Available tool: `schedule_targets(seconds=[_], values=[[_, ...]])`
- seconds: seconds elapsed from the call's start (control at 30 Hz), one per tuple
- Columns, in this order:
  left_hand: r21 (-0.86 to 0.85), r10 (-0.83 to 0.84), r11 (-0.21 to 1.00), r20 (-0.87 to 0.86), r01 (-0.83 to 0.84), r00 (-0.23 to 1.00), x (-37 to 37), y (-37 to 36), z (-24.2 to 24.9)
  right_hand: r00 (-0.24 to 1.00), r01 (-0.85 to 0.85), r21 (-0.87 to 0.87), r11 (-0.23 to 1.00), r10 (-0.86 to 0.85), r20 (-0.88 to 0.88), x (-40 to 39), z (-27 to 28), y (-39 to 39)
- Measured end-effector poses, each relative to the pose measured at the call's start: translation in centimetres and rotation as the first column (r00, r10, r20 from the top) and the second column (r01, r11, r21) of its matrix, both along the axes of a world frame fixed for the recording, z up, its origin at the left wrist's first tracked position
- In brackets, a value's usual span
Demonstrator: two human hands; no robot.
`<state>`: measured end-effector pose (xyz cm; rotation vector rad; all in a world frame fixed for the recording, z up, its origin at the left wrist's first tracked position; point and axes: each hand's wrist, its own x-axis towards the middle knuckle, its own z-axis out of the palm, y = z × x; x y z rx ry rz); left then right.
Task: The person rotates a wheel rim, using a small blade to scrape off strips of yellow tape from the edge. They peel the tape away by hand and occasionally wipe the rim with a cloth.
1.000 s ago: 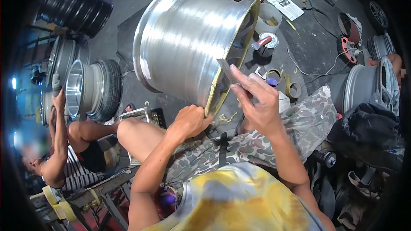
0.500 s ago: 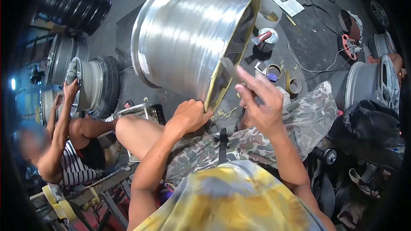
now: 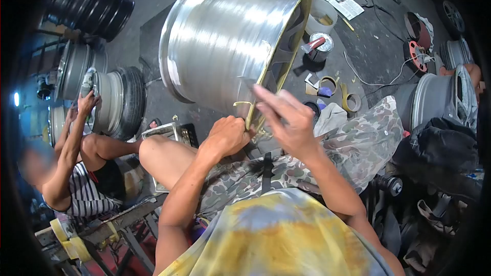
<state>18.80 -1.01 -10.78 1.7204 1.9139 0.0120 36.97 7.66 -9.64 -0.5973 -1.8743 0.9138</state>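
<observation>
A large silver wheel rim (image 3: 220, 41) stands tilted in front of me, its near right edge lined with yellowish tape (image 3: 271, 61). My left hand (image 3: 226, 135) is closed on the lower end of that edge. Just above it, a loose strip of tape (image 3: 243, 104) sticks out. My right hand (image 3: 288, 119) is at the right of the edge, blurred by motion, its fingers closed round a thin grey blade-like tool (image 3: 246, 83). The tool's tip reaches over the taped edge onto the barrel side.
At the left a co-worker (image 3: 76, 179) holds a tool against another wheel (image 3: 107, 103). Beyond my right hand are a can (image 3: 320, 51), tape rolls (image 3: 351, 101), a white bucket (image 3: 322, 13) and a newspaper (image 3: 340, 1). More wheels (image 3: 434, 99) stand at the right.
My right hand has moved left and slightly down, bringing the tool across the taped edge. The rim has shifted slightly, and a loose tape strip now shows above my left hand.
</observation>
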Motion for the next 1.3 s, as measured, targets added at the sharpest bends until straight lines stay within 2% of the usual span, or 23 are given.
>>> schedule_targets(seconds=[0.03,0.1,0.17,0.2,0.33,0.4,0.5,0.6,0.73,0.83,1.0,1.1,1.17,1.23,1.27,1.3], values=[[0.001,0.010,1.000,0.006,-0.010,1.000,0.1,0.1,0.3,1.000,0.022,-0.063,0.998,-0.022,-0.009,0.9,-0.1,-0.1],[-0.039,0.000,0.999,0.014,0.001,1.000,0.1,0.6,0.8,0.998,0.062,-0.046,0.997,-0.061,0.009,2.2,-0.7,-0.6],[-0.027,0.000,1.000,0.013,0.000,1.000,0.2,0.7,0.9,0.996,0.060,0.025,0.998,-0.062,0.071,2.9,-1.2,-1.1],[-0.016,0.003,1.000,0.008,-0.002,1.000,0.1,0.7,0.9,0.993,0.048,0.137,0.989,-0.061,0.096,2.8,-1.0,-0.9],[-0.032,0.023,0.999,0.038,-0.021,0.999,0.0,0.7,1.0,0.991,0.058,0.134,0.989,-0.073,0.110,0.9,-1.9,-1.7],[-0.014,0.006,1.000,0.032,-0.006,0.999,0.1,0.8,1.0,0.999,0.005,0.102,0.995,-0.009,0.035,-0.9,-1.8,-1.4],[0.022,0.033,0.999,0.067,-0.035,0.997,-0.1,0.5,0.4,1.000,-0.007,0.141,0.990,0.003,0.029,-1.9,-1.4,-1.0],[0.026,0.033,0.999,0.000,-0.033,0.999,0.3,0.8,0.5,0.996,0.003,0.113,0.994,-0.013,0.090,0.5,-0.9,-1.1],[-0.006,0.039,0.999,0.006,-0.039,0.999,0.6,1.2,1.6,0.992,0.065,0.134,0.989,-0.079,0.102,2.4,-1.9,-2.1],[0.011,0.043,0.999,-0.003,-0.043,0.999,0.3,1.1,1.1,0.986,0.041,0.157,0.987,-0.065,0.151,1.6,-2.8,-2.2],[0.039,0.023,0.999,0.029,-0.024,0.999,-0.1,0.7,0.9,0.996,-0.003,0.147,0.989,-0.010,0.088,-1.1,-2.9,-2.1],[0.067,0.070,0.995,0.074,-0.075,0.995,-0.3,0.6,-0.2,0.996,0.016,0.143,0.990,-0.028,0.083,-1.9,-2.5,-2.1],[0.065,0.030,0.997,0.053,-0.034,0.998,-0.3,0.5,0.4,0.997,0.030,0.157,0.987,-0.041,0.067,-1.6,-2.0,-1.9],[0.028,0.012,1.000,0.025,-0.013,1.000,-0.2,0.5,1.9,1.000,-0.011,-0.017,1.000,0.011,0.016,0.2,-0.7,-1.8],[-0.178,0.024,0.984,-0.004,-0.025,1.000,-0.7,0.8,3.7,0.998,0.047,-0.003,0.999,-0.047,-0.045,1.1,-0.4,-1.3],[-0.175,0.020,0.984,-0.011,-0.022,1.000,-1.4,0.9,5.4,0.996,0.084,-0.050,0.995,-0.085,-0.020,2.7,-0.1,-0.7]])
